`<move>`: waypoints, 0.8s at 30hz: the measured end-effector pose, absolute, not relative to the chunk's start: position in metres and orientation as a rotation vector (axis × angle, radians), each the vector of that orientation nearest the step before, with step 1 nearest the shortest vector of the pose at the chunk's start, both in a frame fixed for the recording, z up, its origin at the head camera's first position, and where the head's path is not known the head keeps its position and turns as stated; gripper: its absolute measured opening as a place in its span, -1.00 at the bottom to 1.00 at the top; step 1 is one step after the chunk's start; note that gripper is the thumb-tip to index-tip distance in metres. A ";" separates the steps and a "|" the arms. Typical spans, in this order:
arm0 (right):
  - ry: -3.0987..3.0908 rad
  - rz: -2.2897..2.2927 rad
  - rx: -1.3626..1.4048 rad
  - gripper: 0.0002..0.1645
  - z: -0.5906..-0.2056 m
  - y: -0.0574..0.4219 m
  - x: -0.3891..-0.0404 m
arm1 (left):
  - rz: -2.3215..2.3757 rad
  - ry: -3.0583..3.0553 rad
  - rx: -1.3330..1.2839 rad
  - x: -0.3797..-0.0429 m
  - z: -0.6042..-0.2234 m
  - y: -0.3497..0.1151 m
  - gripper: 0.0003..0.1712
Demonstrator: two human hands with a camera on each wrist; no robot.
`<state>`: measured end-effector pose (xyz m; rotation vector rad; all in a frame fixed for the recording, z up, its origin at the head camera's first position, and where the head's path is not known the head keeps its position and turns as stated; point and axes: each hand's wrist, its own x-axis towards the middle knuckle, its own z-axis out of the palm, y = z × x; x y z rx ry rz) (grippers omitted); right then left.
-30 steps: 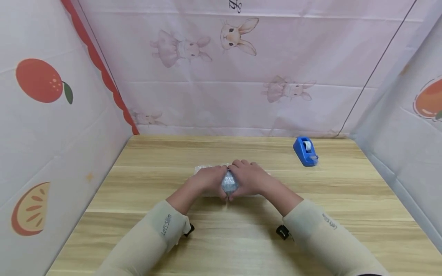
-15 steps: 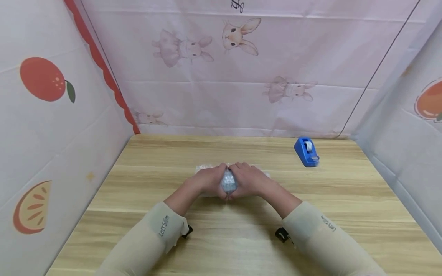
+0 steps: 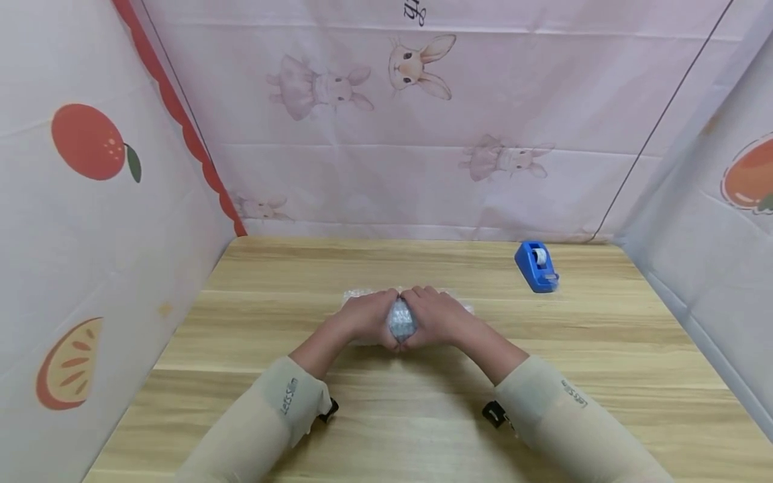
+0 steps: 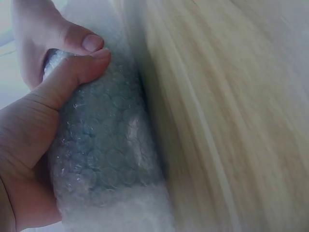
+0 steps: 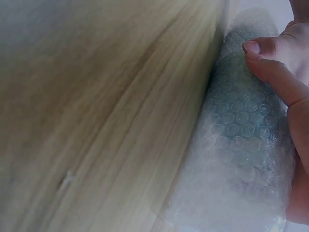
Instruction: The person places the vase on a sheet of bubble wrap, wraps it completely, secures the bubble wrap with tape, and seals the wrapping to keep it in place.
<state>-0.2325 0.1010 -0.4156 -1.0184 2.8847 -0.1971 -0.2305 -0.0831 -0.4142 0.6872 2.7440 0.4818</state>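
A roll of bubble wrap (image 3: 401, 322) lies crosswise on the wooden table, with something bluish-grey showing through its middle. My left hand (image 3: 368, 315) grips the roll from the left, thumb on the near side and fingers over the top. From the right, my right hand (image 3: 435, 315) grips it the same way, and the two thumb tips meet. Close up in the left wrist view, the bubble wrap (image 4: 104, 140) has a paler, flatter end beyond the bluish part. In the right wrist view the bubble wrap (image 5: 241, 130) looks whitish and loose toward its end.
A blue tape dispenser (image 3: 536, 267) with a roll of tape stands at the back right of the wooden table (image 3: 398, 429). Printed fabric walls (image 3: 362, 168) enclose the table at the back and both sides. A small white speck (image 5: 66, 180) shows on the tabletop.
Both hands keep their grip on the bubble-wrap roll, almost in the same place. The head view has shifted slightly.
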 end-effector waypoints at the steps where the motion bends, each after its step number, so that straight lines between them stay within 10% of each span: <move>1: 2.887 -0.193 -1.020 0.16 -0.416 0.101 -0.232 | 0.487 2.740 0.689 -0.231 -0.415 -0.083 -0.12; 24: 2.930 -0.166 -1.054 0.15 -0.419 0.097 -0.231 | 0.470 2.750 0.672 -0.234 -0.420 -0.086 -0.06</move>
